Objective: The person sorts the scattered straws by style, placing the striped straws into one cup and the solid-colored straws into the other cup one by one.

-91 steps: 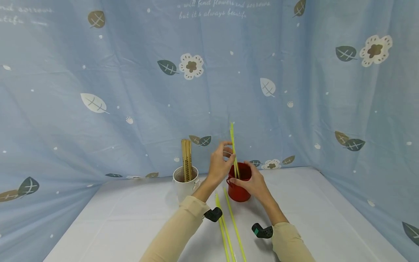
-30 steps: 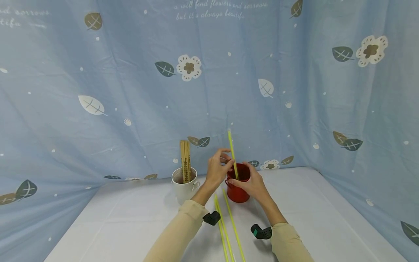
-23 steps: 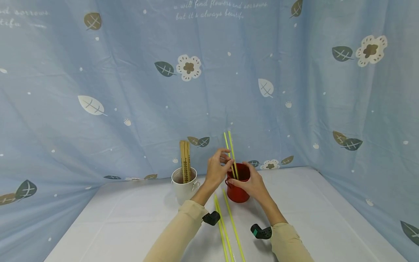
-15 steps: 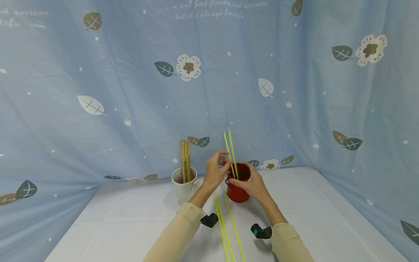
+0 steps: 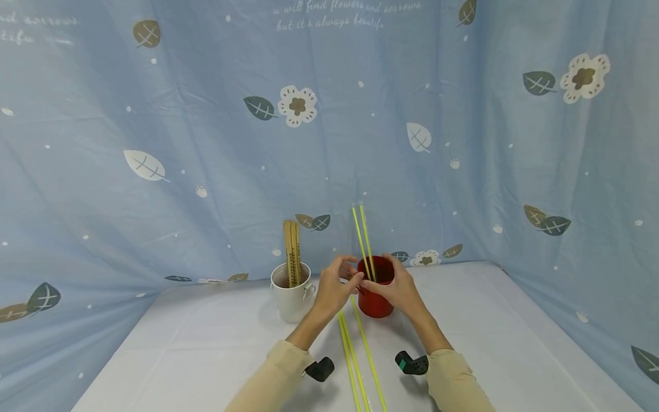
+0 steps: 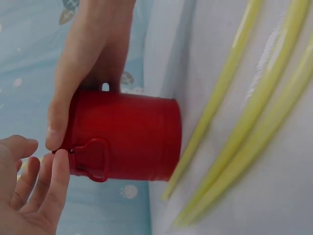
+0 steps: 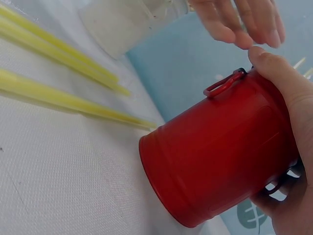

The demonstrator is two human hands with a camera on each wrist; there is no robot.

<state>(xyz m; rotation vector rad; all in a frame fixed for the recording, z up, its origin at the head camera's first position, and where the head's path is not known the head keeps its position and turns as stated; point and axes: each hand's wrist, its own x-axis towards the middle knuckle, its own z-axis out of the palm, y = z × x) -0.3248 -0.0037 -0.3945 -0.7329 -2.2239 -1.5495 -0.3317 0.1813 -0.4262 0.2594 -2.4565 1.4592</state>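
My right hand grips the red bucket by its rim, thumb on the near side and fingers round the far right. Two thin yellow-green sticks stand in the bucket, leaning left. My left hand is at the bucket's left rim with fingers loosely bent and nothing between them. In the left wrist view its fingertips are right beside the bucket's wire handle. Three more yellow-green sticks lie on the white table in front of the bucket.
Left of the red bucket stands a white bucket holding several flat wooden sticks with dark markings. Behind the table hangs a blue patterned curtain. Both wrists carry small black cameras.
Three seconds ago my left hand held the yellow-green sticks above the bucket. It has let go and moved down and left to the rim; the two sticks now stand apart. The right hand stays put.
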